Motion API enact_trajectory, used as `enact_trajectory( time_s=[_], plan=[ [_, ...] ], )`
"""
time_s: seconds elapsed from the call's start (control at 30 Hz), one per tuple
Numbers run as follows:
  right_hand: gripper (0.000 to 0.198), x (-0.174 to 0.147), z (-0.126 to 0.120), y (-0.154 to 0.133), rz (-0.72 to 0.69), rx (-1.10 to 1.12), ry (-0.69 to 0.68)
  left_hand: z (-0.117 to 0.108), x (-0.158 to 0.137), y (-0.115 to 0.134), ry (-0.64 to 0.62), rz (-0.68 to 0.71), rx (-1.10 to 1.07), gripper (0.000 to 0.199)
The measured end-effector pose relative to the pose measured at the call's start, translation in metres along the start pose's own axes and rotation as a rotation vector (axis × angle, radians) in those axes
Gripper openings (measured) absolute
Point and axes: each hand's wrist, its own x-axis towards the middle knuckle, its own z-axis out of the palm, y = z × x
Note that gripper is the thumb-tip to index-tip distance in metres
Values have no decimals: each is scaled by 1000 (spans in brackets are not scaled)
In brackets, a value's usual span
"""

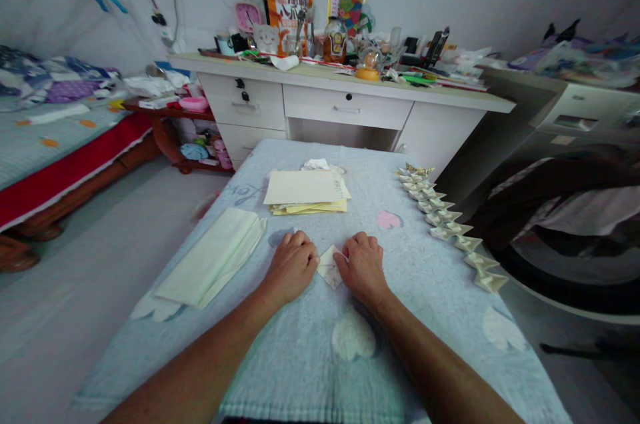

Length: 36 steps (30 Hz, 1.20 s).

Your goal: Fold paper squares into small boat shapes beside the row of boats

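A small square of folded paper (pixel 330 269) lies on the cloth-covered table, turned so a corner points toward me. My left hand (pixel 294 264), fingers curled, pinches its left corner. From the other side my right hand (pixel 364 266) presses the right corner, its thumb lying on the paper and its fingers bent. Along the table's right edge runs a row of folded paper boats (pixel 442 217), several of them, set close together. Beyond my hands sits a stack of cream paper sheets (pixel 303 188). A folded pale green sheet (pixel 213 257) rests left of my left hand.
The table (pixel 280 364) wears a light blue patterned cloth. Crumpled white paper (pixel 316 164) is behind the stack. A white desk (pixel 345 107) with cluttered top stands ahead, a front-loading washing machine (pixel 565 137) at the right, a bed (pixel 65 144) at the left.
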Motion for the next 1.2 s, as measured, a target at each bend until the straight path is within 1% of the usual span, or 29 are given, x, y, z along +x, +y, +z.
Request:
enact_trajectory(
  time_s=[0.13, 0.17, 0.27, 0.37, 0.57, 0.83, 1.0, 1.2],
  plan=[
    [20, 1, 0, 0, 1, -11, 3, 1, -2, -2, 44, 10, -37, 8],
    [20, 1, 0, 0, 0, -15, 3, 1, -2, -2, 56, 25, -56, 11],
    [21, 1, 1, 0, -7, -24, 3, 2, -2, -1, 58, 103, -122, 27],
    [22, 0, 1, -1, -8, -29, 0, 5, 1, -1, 50, 154, -165, 27],
    [23, 1, 1, 2, -2, -2, 15, 11, 4, -3, 39, 142, -128, 30],
    [15, 2, -8, 20, -22, 138, -70, 8, 4, -1, 11, 107, -111, 28],
    [15, 2, -9, 23, -32, 155, -80, 8, 5, -2, 13, 105, -102, 27],
    [13, 2, -11, 23, -12, 146, -85, 8, 4, -3, 8, 107, -99, 27]
  ],
)
